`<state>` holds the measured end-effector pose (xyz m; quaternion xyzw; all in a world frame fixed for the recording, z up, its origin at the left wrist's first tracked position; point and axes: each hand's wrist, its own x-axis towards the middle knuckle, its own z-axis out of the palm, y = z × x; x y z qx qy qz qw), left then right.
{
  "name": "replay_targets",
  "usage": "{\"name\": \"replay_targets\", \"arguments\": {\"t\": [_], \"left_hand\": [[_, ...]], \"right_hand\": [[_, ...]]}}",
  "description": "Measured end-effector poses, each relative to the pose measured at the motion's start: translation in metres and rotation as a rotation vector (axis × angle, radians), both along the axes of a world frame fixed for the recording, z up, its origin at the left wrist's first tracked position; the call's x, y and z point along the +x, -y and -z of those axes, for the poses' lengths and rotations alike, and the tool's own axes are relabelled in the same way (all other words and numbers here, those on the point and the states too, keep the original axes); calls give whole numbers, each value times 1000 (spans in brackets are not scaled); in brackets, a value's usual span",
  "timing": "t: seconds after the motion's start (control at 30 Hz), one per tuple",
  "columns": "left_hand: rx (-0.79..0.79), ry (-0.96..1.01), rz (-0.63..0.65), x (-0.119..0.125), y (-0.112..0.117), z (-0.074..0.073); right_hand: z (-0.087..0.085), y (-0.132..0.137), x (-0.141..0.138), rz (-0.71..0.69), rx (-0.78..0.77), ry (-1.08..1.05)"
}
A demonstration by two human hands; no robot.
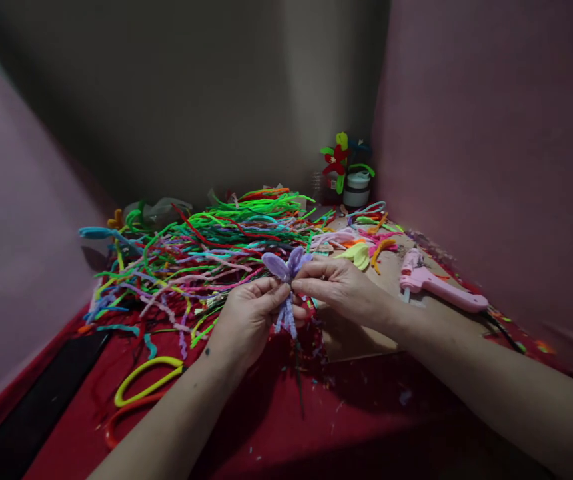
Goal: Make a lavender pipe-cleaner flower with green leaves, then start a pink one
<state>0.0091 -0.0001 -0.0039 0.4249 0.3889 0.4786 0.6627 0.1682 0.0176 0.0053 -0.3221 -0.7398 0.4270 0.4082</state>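
A lilac pipe-cleaner flower (277,265) is held up in the middle of the head view, its looped petals at the top and loose fuzzy ends hanging below. My left hand (250,319) is closed around its lower part, thumb and forefinger pinching where the petals meet. From the right, my right hand (344,288) pinches the flower at the base of a petal, its fingertips close to my left thumb. A thin dark stem points down beneath the flower. My fingers partly hide the joint between the petals.
Many coloured pipe cleaners (236,230) lie heaped behind my hands. On the right a pink glue gun (439,285) rests on cardboard (356,343). Scissors (149,380) with yellow and red handles lie at left on the red cloth (276,427). A white-lidded jar (357,190) stands beside finished flowers (335,160).
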Motion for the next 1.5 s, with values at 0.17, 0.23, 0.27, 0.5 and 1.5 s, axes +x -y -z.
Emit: {"name": "replay_targets", "arguments": {"t": [0.17,0.23,0.27,0.5,1.5], "left_hand": [[6,-63,17,2,0,2],[8,-76,19,1,1,2],[3,-79,18,1,1,1],[30,-130,-42,1,4,1],[7,218,165,4,16,-8]], "right_hand": [[3,-3,0,1,-59,16],[4,-3,-1,-3,-82,13],[5,-3,-1,-1,-95,13],[11,-2,-5,87,-161,-6],[13,5,-2,-192,-115,-308]]}}
